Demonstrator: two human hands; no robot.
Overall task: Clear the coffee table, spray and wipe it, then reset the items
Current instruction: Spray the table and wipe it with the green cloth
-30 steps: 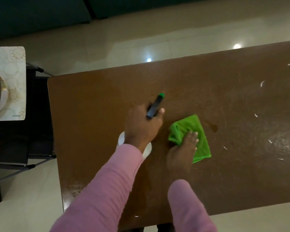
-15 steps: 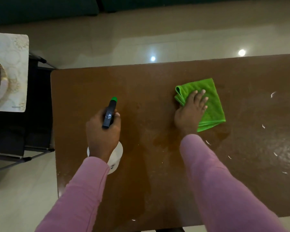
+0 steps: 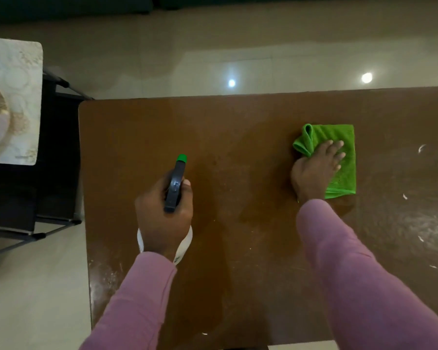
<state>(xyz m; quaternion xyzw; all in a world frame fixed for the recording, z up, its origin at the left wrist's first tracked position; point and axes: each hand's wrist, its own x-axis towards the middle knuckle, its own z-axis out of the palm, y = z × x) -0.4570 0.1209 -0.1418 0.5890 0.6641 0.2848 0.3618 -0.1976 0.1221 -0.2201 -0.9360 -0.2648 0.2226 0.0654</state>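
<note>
- Head view: the right hand (image 3: 316,170) has pushed the green cloth (image 3: 344,147) out of the middle of the brown surface (image 3: 238,122) toward its far right part. A second ago the cloth lay just beside the spray bottle (image 3: 176,184).
- The left hand (image 3: 162,218) has drawn the bottle back toward the left edge, so the two hands are now well apart.
- Wiping looks well under way: a damp sheen marks the middle, while white specks (image 3: 421,148) and a dusty patch further right are not yet wiped.
- The right hand lies flat on the cloth with its fingers spread, pressing it down. The cloth's left edge is bunched beside the hand.
- The left hand is curled round the bottle's neck with the green nozzle pointing away from the person, and the white body shows below the wrist.
</note>
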